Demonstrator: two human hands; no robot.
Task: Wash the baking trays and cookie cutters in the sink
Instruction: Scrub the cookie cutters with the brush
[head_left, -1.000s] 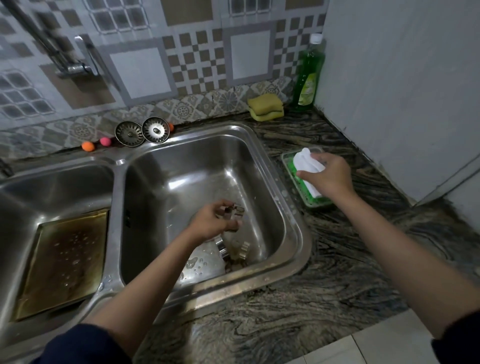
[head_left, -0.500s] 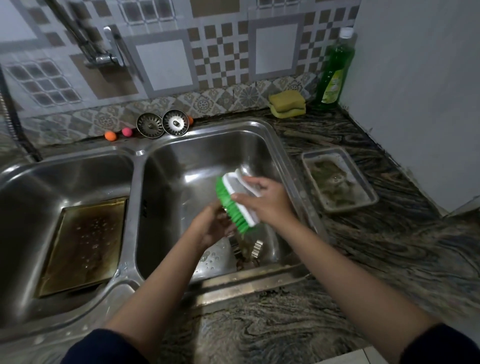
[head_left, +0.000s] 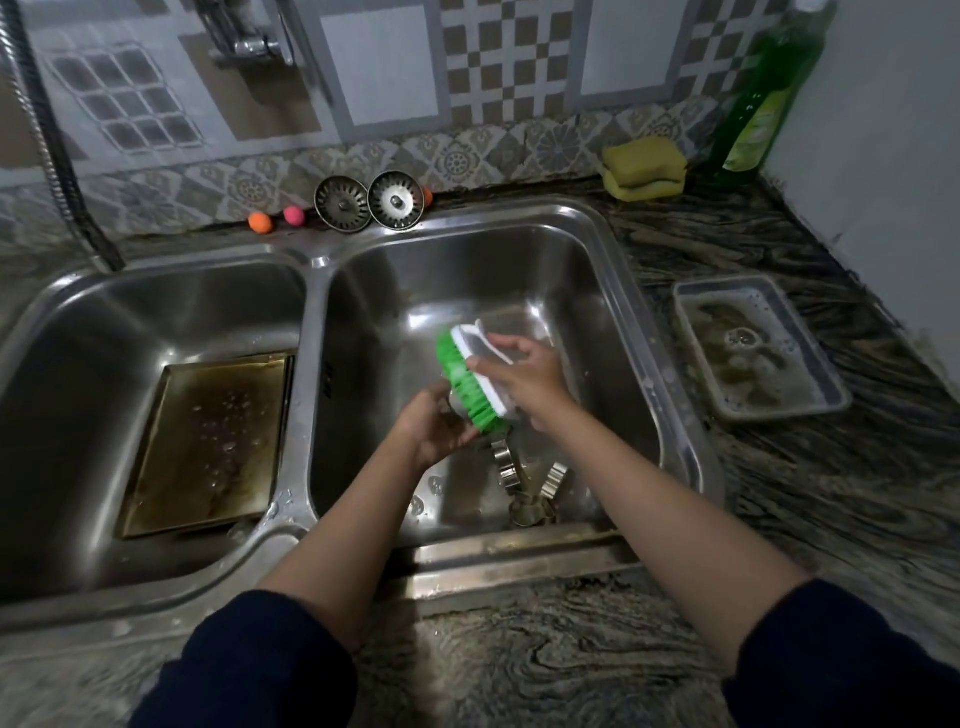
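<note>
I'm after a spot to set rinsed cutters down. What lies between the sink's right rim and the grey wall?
In the head view, a shallow metal tray holding murky water sits on the marbled counter there.

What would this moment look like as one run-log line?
step: scrubbing | right hand: holds green brush | left hand: holds cookie cutter, mostly hidden | where: over right basin

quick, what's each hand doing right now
Left hand: curled round a cookie cutter, mostly hidden.
Right hand: gripping the green scrub brush.

Patterned tile wall (head_left: 498, 67); marbled countertop (head_left: 841, 499)
</note>
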